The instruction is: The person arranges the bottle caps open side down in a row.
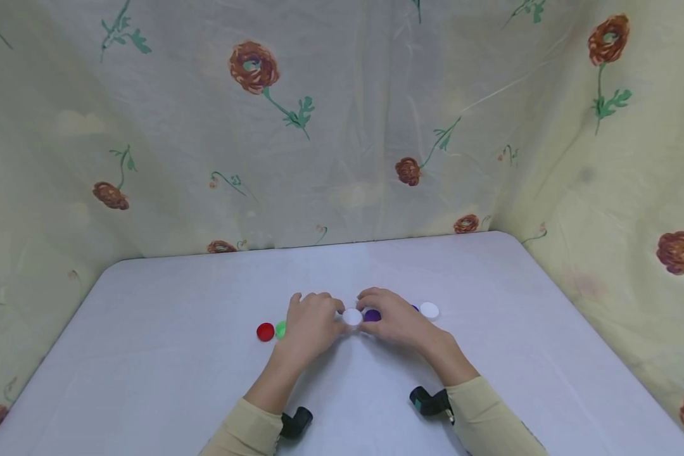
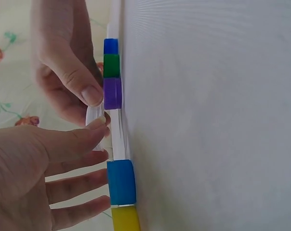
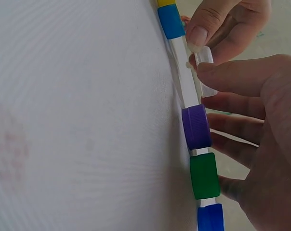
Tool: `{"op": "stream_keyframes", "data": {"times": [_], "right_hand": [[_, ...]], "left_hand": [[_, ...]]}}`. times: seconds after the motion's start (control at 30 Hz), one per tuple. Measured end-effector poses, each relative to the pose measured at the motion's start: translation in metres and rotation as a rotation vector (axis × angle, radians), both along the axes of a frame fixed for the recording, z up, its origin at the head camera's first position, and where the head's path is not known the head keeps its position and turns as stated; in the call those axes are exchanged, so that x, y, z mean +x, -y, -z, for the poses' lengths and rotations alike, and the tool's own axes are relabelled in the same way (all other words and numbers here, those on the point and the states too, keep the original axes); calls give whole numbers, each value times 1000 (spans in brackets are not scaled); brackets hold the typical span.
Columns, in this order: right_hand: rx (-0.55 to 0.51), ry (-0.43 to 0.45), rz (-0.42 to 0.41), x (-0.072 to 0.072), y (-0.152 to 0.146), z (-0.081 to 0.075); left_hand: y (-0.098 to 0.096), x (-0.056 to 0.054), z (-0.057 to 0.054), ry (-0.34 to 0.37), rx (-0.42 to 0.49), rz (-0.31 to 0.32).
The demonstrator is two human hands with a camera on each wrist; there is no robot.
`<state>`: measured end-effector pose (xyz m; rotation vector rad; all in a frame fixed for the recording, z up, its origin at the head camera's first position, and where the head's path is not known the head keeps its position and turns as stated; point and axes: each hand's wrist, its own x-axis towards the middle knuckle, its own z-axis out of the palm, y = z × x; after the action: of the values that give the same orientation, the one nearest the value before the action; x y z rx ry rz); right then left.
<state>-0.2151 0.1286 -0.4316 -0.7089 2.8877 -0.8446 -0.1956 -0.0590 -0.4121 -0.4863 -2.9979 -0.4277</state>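
Note:
Between my hands in the head view is a white bottle cap (image 1: 351, 316), raised above the row of caps in both wrist views. My left hand (image 1: 315, 320) pinches one side of it between thumb and fingers. The thumb and fingers of my right hand (image 1: 396, 316) pinch the other side. Just right of the gap under it stands a purple cap (image 3: 197, 126), followed by a green cap (image 3: 205, 175) and a dark blue cap (image 3: 211, 217). On the left side of the gap, a light blue cap (image 2: 121, 183) and a yellow cap (image 2: 125, 219) stand by my left fingers.
A red cap (image 1: 265, 332) and a light green cap (image 1: 281, 329) lie at the row's left end. Another white cap (image 1: 429, 310) lies at its right end. The white-covered table (image 1: 177, 354) reaches back to a flowered curtain (image 1: 342, 126).

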Motion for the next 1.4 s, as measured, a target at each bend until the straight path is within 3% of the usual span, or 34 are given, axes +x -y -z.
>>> {"op": "stream_keyframes", "data": {"times": [0.63,1.4], "right_hand": [[39,15,8,-1,-1,4],[-29,51,-9,1,1,2]], "left_hand": [[-1,1,2,10,-26,-5],[2,-1,1,49,2,-9]]}}
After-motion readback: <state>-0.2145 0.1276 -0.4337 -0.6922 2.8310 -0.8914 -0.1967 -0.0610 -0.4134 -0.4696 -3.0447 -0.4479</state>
